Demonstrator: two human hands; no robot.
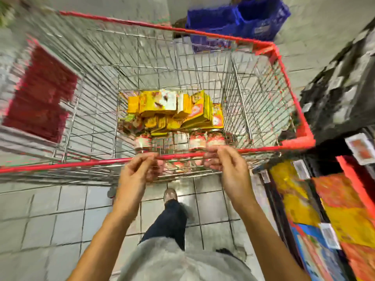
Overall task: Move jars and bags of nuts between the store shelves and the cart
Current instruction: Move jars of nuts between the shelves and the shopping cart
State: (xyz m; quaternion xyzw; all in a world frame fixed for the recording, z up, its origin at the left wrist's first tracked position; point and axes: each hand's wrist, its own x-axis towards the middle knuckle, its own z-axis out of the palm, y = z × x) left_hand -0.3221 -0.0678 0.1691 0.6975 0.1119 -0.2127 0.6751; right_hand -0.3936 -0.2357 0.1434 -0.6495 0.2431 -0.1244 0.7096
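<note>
Head view, cart: your wire-mesh shopping cart with a red plastic rim (pixel 292 98) fills the upper frame, standing on the pale grey tiled floor (pixel 50 216); the picture is heavily motion-blurred.
Head view, left hand: your left hand (pixel 138 169) sits at the cart's near red rail, its fingers (pixel 151 159) curled around the rail.
Head view, right hand: your right hand (pixel 227 165) sits on the same rail, well apart from the left, its fingers (pixel 211 157) curled over the rail.
Head view, bags: a heap of yellow packets (pixel 172 112) lies on the cart floor toward the near end.
Head view, jars: a row of red-and-white labelled jars (pixel 205 140) stands just in front of the packets, nearest the rail; the labels are too blurred to read.
Head view, shelves: store shelves of yellow, orange and blue packages (pixel 328 209) run along your right.
Head view, surroundings: blue plastic crates (pixel 239 19) stand beyond the cart's far end; a dark red panel (pixel 42 94) lies at its left side.
</note>
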